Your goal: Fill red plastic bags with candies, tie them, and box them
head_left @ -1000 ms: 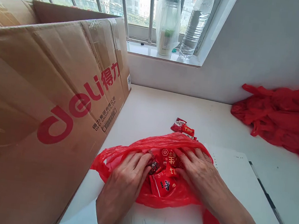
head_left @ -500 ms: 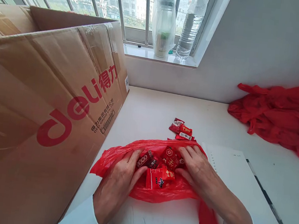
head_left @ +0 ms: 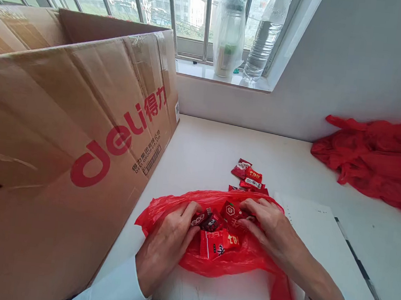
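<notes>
A red plastic bag (head_left: pixel 217 266) lies with its mouth spread on the white table, several red snack packets (head_left: pixel 219 242) inside it. At the bag's left end is my left hand (head_left: pixel 170 237), thumb and forefinger around a dark red packet (head_left: pixel 198 220); its other fingers are hidden in the bag. My right hand (head_left: pixel 271 226) reaches in from the right. Its thumb and fingertips close on the right edge of a red packet with a flower print (head_left: pixel 231 213). More small red packets (head_left: pixel 251 177) lie on the table just behind the bag.
A large cardboard box (head_left: pixel 78 156) stands open-topped at left. Paper sheets (head_left: pixel 310 228) and a pen (head_left: pixel 360 264) lie at right, with a heap of red cloth-like bags (head_left: pixel 375 154) behind. A water bottle (head_left: pixel 265 42) and a bagged jar (head_left: pixel 229 43) stand on the windowsill.
The view has shifted slightly, so everything sits a little further right. My right thumb and fingers have drawn together on the edge of the flower-print packet. My left hand holds nearly the same pose.
</notes>
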The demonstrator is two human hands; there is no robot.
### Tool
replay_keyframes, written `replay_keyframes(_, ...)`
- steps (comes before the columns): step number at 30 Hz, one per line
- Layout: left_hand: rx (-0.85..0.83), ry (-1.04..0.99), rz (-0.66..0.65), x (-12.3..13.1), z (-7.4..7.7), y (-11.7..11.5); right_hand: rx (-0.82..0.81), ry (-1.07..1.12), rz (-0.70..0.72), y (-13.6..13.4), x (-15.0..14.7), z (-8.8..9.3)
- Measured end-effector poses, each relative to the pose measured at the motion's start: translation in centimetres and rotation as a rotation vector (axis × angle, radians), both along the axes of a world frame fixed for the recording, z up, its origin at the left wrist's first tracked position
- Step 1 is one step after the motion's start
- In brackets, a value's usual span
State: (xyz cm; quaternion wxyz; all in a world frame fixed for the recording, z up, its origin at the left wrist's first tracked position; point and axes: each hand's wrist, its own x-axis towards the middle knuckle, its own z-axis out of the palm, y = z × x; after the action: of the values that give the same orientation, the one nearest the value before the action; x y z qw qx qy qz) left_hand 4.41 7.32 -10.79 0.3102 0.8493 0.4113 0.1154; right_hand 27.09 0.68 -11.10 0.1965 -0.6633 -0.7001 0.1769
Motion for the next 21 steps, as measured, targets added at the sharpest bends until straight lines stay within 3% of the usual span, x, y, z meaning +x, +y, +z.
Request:
replay_keyframes(4, 0.141, -0.051, 0.041, -0.1, -0.3, 0.2, 0.044, 0.044, -0.051, 0.0, 0.3, 0.2)
replay_keyframes(10, 0.244, -0.024, 0.047, 0.3, -0.2, -0.1, -0.016, -0.088, -0.150, -0.2, 0.3, 1.0)
replay_keyframes(15, 0.324, -0.006, 0.010, 0.2, -0.5, -0.1, -0.055, -0.161, -0.149, -0.4, -0.2, 1.7)
replay_keyframes(21, 0.452, 0.006, -0.030, -0.1, -1.2, 0.3, 0.050, -0.196, -0.160, -0.3, -1.2, 0.9)
